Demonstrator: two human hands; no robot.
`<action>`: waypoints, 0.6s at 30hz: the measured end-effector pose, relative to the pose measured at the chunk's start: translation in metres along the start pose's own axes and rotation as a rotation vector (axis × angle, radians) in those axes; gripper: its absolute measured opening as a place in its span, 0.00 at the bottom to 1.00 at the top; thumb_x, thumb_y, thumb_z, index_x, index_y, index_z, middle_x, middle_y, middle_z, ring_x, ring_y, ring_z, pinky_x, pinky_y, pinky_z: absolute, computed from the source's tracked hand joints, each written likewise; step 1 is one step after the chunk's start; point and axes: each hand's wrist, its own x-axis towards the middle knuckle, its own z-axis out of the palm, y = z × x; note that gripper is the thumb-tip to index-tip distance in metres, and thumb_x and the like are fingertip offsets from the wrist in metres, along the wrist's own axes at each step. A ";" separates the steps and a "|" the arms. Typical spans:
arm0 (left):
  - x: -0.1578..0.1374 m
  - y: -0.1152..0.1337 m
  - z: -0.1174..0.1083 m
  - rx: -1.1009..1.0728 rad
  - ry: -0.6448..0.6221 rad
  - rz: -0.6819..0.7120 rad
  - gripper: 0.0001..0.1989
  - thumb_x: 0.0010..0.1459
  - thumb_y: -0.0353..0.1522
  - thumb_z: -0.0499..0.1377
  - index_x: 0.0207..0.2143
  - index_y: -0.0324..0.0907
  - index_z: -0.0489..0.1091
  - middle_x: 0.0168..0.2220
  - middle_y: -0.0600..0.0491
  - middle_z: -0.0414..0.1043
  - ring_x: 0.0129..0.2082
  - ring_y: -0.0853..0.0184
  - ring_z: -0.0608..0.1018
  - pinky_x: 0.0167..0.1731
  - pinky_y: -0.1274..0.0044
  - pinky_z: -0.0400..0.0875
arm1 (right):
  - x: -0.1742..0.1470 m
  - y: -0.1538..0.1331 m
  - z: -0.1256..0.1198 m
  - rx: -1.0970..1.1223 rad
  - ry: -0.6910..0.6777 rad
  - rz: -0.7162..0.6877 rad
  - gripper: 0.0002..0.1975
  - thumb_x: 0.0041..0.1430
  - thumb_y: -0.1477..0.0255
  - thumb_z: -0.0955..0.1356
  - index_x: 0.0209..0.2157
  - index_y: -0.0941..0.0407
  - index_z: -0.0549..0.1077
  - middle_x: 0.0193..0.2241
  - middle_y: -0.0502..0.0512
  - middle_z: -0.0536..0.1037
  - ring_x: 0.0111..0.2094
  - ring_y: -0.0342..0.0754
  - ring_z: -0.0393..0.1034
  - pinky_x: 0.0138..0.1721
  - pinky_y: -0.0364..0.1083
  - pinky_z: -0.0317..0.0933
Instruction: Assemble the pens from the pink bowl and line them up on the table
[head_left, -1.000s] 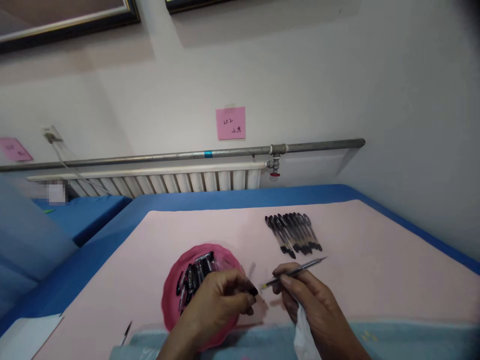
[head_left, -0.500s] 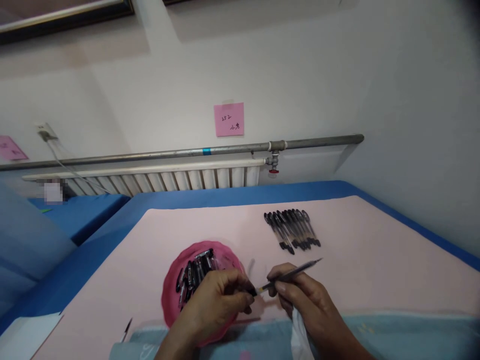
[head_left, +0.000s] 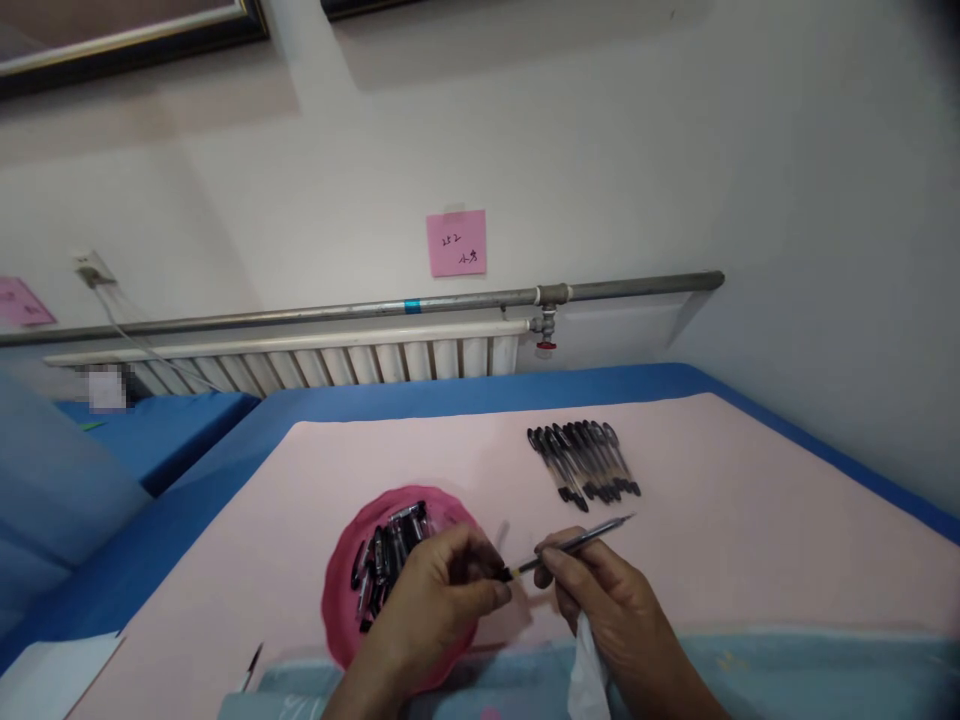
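Note:
An uncapped pen (head_left: 592, 533) slants up to the right between my two hands, its bare tip pointing away to the right. My right hand (head_left: 607, 590) grips the barrel between thumb and fingers, with a white tissue (head_left: 588, 670) hanging from under the palm. At the pen's lower end, the fingertips of my left hand (head_left: 442, 585) pinch a small black part that they mostly hide. Below that hand sits a pink bowl (head_left: 337, 600) with several black pen parts (head_left: 397, 545) inside. Beyond my right hand, several capped pens (head_left: 583, 462) lie side by side in a row.
Pink paper (head_left: 750, 520) covers the blue table (head_left: 480, 393). A light blue cloth (head_left: 810, 665) lies along the near edge. To the left are another pen (head_left: 253, 665) and a white sheet (head_left: 52, 670). A radiator (head_left: 390, 360) and pipe (head_left: 315, 312) run along the wall.
The pen has shifted slightly left and tilts a little flatter. Both hands have moved slightly, still on the pen. The row of pens and the bowl stay put.

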 end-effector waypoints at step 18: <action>0.002 -0.009 0.005 -0.295 0.001 -0.081 0.12 0.42 0.31 0.66 0.25 0.38 0.64 0.16 0.59 0.65 0.14 0.76 0.67 0.14 0.85 0.60 | 0.004 0.008 0.001 0.037 0.027 0.044 0.15 0.49 0.57 0.68 0.25 0.56 0.72 0.17 0.47 0.69 0.16 0.40 0.58 0.18 0.42 0.52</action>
